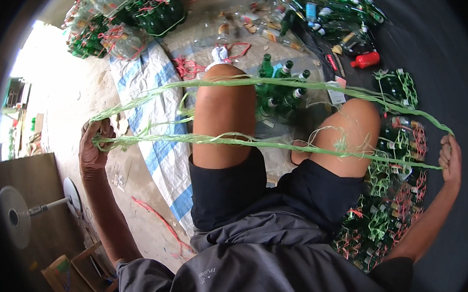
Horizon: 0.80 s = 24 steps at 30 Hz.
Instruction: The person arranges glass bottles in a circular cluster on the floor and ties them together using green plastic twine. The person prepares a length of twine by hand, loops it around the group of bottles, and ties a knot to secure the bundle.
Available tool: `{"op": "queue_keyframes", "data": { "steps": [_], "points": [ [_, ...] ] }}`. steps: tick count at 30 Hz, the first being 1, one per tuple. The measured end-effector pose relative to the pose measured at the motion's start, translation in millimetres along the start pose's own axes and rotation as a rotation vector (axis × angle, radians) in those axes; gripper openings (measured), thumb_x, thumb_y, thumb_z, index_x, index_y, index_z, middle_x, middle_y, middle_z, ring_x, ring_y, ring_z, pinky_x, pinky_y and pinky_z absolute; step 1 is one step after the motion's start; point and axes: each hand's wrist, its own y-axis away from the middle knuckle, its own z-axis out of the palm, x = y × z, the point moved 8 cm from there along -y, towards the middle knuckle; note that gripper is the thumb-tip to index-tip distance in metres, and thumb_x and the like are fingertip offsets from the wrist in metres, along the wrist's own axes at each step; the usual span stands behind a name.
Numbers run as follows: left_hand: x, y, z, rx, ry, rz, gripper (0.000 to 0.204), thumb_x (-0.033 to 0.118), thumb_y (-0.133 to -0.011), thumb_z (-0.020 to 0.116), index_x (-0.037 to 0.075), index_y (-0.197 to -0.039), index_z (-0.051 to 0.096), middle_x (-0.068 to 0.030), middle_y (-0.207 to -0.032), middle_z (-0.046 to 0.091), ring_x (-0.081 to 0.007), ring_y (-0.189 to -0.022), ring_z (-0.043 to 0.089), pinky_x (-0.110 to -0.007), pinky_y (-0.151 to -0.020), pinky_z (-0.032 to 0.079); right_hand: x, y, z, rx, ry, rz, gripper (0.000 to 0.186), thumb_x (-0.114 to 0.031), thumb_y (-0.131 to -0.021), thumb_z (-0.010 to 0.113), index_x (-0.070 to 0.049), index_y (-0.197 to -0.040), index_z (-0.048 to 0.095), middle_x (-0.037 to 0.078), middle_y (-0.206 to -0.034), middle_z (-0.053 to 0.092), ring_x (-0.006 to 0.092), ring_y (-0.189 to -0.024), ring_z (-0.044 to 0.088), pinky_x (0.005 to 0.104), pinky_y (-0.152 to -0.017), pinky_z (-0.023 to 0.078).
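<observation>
A loop of pale green plastic twine (302,85) is stretched wide between my two hands, its two long strands running across above my knees. My left hand (92,144) is closed around the twine's left end, out to the far left. At the right, my right hand (449,158) is a fist with the twine's other end in it. Some frayed, thin fibres stand out from the lower strand near my right knee. Beyond the strands, between my knees, several green glass bottles (282,95) stand upright in a close group, partly covered by the upper strand.
Bundles of tied bottles (129,11) are piled at the back left, loose bottles (338,16) at the back right. Tied bottles (377,219) line my right side. A red bottle (365,60) lies nearby. A white-and-blue sheet (159,136) and fan (15,216) are left.
</observation>
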Motion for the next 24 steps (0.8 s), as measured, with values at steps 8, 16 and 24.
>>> {"op": "queue_keyframes", "data": {
  "steps": [8, 16, 24],
  "points": [
    [-44, -28, 53, -0.143, 0.119, -0.149, 0.023, 0.015, -0.095, 0.063, 0.010, -0.074, 0.059, -0.0005, -0.066, 0.048, -0.0122, -0.061, 0.043, -0.027, -0.055, 0.035, 86, -17, 7, 0.187, 0.359, 0.193, 0.039, -0.047, -0.094, 0.060, -0.011, -0.079, 0.061, -0.012, -0.051, 0.031, 0.0021, -0.038, 0.021, 0.0246, -0.036, 0.012],
    [-49, -47, 120, -0.198, -0.045, -0.033, 0.034, 0.024, -0.102, 0.053, 0.006, -0.073, 0.053, -0.0001, -0.068, 0.045, -0.0091, -0.061, 0.039, -0.026, -0.058, 0.031, 119, -45, 4, 0.181, 1.200, -0.270, 0.044, -0.040, -0.093, 0.056, 0.001, -0.080, 0.066, 0.017, -0.071, 0.064, 0.0333, -0.063, 0.061, 0.0452, -0.059, 0.046],
    [-37, -45, 155, -0.107, -0.129, -0.082, 0.037, 0.033, -0.103, 0.050, 0.006, -0.080, 0.059, 0.0029, -0.065, 0.048, -0.0047, -0.055, 0.038, -0.022, -0.050, 0.029, 111, -4, 18, 0.094, 1.252, -0.071, 0.044, -0.022, -0.083, 0.070, 0.004, -0.118, 0.061, 0.021, -0.105, 0.066, 0.0343, -0.095, 0.065, 0.0425, -0.083, 0.050]
  ]
}}
